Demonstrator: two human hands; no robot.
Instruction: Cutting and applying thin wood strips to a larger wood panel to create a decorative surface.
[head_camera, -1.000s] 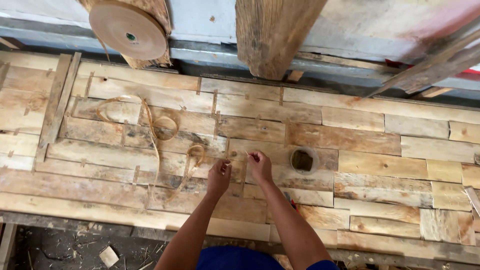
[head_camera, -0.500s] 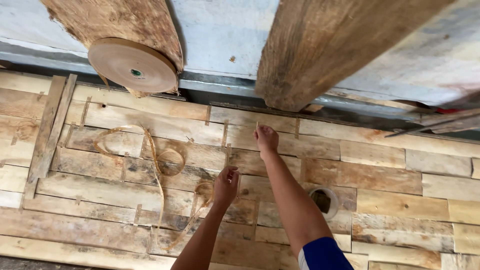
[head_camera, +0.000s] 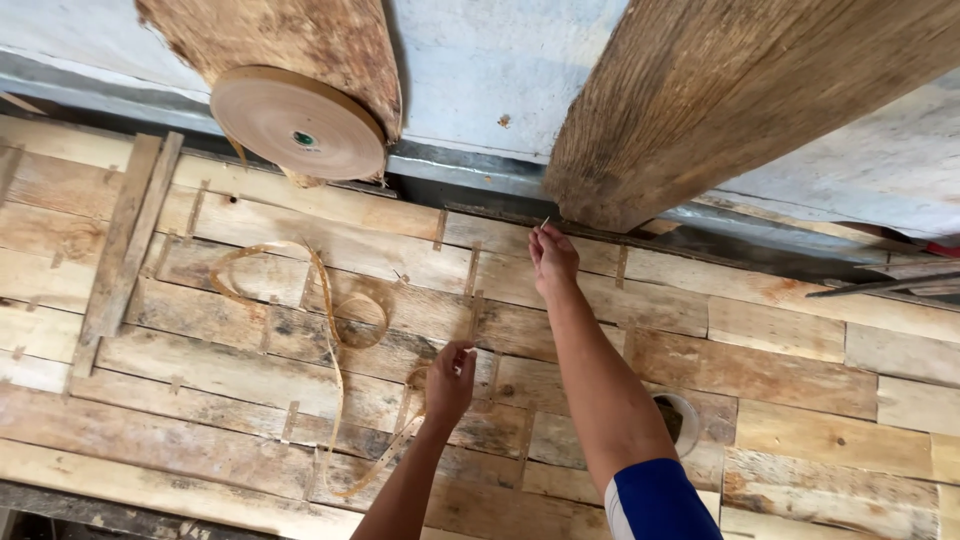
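Pale wood veneer pieces (head_camera: 780, 370) lie patched together into a sheet on a bench. My right hand (head_camera: 552, 258) is stretched to the sheet's far edge, fingers pinched on a thin pale sliver (head_camera: 545, 222) that points up by the base of a thick wooden post (head_camera: 700, 90). My left hand (head_camera: 450, 380) rests nearer to me with curled fingers, closed on the end of a long tan strip (head_camera: 328, 320). The strip loops and curls leftwards over the veneer.
A large roll of tan tape (head_camera: 298, 122) hangs on a rough post at the back left. Two narrow slats (head_camera: 125, 240) lie slantwise on the left. A small round cup (head_camera: 682, 420) sits beside my right forearm. A dark metal rail (head_camera: 470, 185) runs along the far edge.
My right hand has left the spot beside the left hand and reached out to the far edge by the post. The left hand stayed on the strip. The view has moved closer.
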